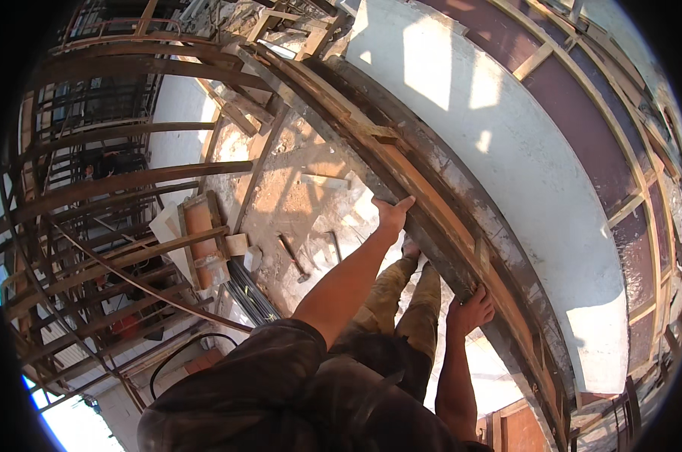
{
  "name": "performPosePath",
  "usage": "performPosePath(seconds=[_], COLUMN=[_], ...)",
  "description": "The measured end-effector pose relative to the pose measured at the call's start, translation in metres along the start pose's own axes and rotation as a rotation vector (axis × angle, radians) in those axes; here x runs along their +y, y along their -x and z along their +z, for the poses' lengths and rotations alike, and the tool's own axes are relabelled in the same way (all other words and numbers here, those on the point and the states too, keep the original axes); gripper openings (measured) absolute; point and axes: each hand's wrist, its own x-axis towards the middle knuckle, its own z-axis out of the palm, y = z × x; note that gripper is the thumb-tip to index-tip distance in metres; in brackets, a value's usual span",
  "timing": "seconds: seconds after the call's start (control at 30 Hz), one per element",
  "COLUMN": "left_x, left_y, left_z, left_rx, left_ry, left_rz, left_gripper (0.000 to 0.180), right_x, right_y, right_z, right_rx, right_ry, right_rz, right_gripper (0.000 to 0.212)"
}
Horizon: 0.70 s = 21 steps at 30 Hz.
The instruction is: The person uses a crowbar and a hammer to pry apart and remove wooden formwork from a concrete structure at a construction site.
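A long, weathered timber plank (pixel 356 152) crosses in front of me, from the far left down to the near right. My left hand (pixel 392 216) is closed over its near edge, thumb and a finger showing on top. Further down the same plank, my right hand (pixel 472 310) has its fingers curled over the upper edge. Both palms are hidden. Right beside this plank, on its far side, runs a lighter brown timber strip (pixel 431 215). Beyond it is a thick dark beam (pixel 499 233).
A pale slab surface (pixel 506 158) lies beyond the beams, bordered by dark red panels framed in wood (pixel 567 117). Wooden bars (pixel 115 188) jut in from the left. On the dusty ground are a hammer (pixel 294 260), dark rods (pixel 252 292) and a wooden form (pixel 201 239).
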Motion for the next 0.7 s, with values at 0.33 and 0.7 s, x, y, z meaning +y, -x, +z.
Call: performPosePath(seconds=[0.33,0.7], left_x=[0.001,-0.162], left_y=[0.022,0.088], left_z=[-0.06,-0.261], left_rx=[-0.346,0.043], left_ry=[-0.311,-0.121], left_rz=[-0.035,-0.128], left_gripper=[0.092,0.053], right_x=[0.006,-0.015], right_y=[0.002,-0.094], right_z=[-0.005,-0.032], right_rx=[-0.184,-0.98], right_ry=[0.214,0.468], right_rz=[-0.166,-0.425], right_gripper=[0.074,0.063])
